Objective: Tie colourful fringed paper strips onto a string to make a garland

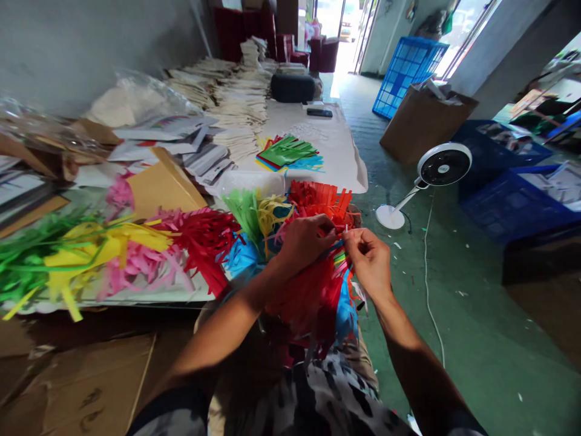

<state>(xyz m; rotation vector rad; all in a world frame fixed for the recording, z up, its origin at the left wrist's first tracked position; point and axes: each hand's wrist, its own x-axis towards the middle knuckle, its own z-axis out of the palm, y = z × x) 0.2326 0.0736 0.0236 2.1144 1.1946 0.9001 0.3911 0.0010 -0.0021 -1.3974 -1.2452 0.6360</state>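
Observation:
My left hand (305, 241) and my right hand (368, 261) meet over my lap, both pinching a bundle of fringed paper strips (313, 297) in red, blue, green and yellow. The fingertips come together near a thin white piece at the bundle's top. Red strips hang down below my hands onto my patterned trousers. More fringed paper garland (136, 254) in pink, yellow, green and red lies across the table edge to my left.
A long table (336, 151) holds a flat stack of coloured fringed sheets (287, 152), piles of white paper, envelopes and a dark bag. A white floor fan (436, 172) stands on the green floor at right, with blue crates and a cardboard box behind it.

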